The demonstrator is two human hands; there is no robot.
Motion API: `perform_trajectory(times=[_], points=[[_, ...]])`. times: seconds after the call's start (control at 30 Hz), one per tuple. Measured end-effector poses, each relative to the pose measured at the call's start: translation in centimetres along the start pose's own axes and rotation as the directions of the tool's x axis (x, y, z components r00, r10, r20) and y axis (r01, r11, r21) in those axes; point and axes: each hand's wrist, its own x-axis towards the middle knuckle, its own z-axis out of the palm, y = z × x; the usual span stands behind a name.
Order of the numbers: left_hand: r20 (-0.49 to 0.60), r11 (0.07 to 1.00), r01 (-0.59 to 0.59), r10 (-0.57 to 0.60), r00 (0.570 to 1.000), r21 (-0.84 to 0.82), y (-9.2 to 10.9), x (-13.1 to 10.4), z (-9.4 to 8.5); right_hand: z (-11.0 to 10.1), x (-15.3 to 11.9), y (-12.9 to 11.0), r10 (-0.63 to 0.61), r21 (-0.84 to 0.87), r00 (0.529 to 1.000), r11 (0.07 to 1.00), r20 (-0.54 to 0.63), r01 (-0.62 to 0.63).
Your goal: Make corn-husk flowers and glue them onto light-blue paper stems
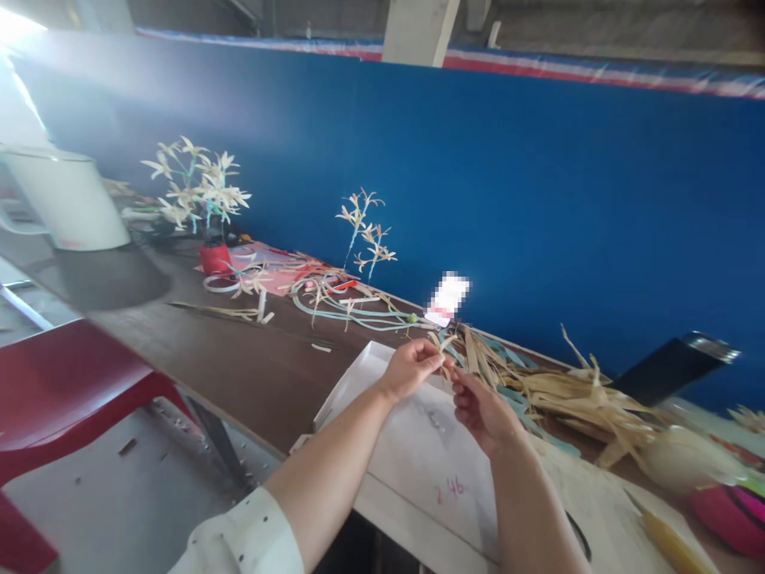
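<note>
My left hand (413, 368) is closed in a pinch on a small pale husk flower (445, 343), whose narrow petals stick out above the fingertips. Close against it, my right hand (485, 410) pinches at the base of the same flower; exactly what its fingers grip there is too small to make out. Both hands are over a shallow white box lid (406, 470) with red handwriting on it. Just beyond my fingers lies a heap of dried corn husks (555, 395).
At the back are finished husk flowers (206, 187) in a red pot (215, 259), two upright flower stems (358, 223) and pale blue cords (352, 315). A white mug (72, 199) stands left, a dark bottle (669, 367) right. A yellow-handled tool (672, 538) lies front right. A red chair (77, 383) is left.
</note>
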Motion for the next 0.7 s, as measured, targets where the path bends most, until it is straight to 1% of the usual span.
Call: perform_trajectory(times=[0.13,0.23,0.33,0.47,0.63,0.7], points=[[0.042,0.996,-0.023,0.02,0.999,0.089,-0.2,-0.39,0.15,-0.72,-0.3,0.04,-0.007,-0.038,1.0,0.999,0.013,0.008],[0.057,0.987,-0.04,0.031,0.998,0.156,-0.26,-0.7,0.11,-0.72,-0.42,0.13,-0.006,-0.064,1.0,0.998,0.024,0.008],[0.071,0.978,-0.046,0.033,0.997,0.203,-0.29,-0.84,0.08,-0.67,-0.4,0.25,-0.005,-0.092,1.0,0.996,0.001,0.005],[0.098,0.98,-0.03,0.011,0.995,0.195,-0.4,-0.82,0.15,-0.94,-0.16,0.5,-0.002,-0.103,1.0,0.995,-0.013,0.001],[0.084,0.988,0.044,-0.057,0.995,0.145,-0.55,-0.68,0.21,-1.21,-0.09,0.6,-0.023,-0.08,0.999,0.996,0.029,0.026],[0.078,0.989,0.047,-0.058,0.995,0.142,-0.73,-0.56,0.12,-1.23,-0.13,0.5,-0.043,-0.058,0.999,0.997,0.023,0.044]])
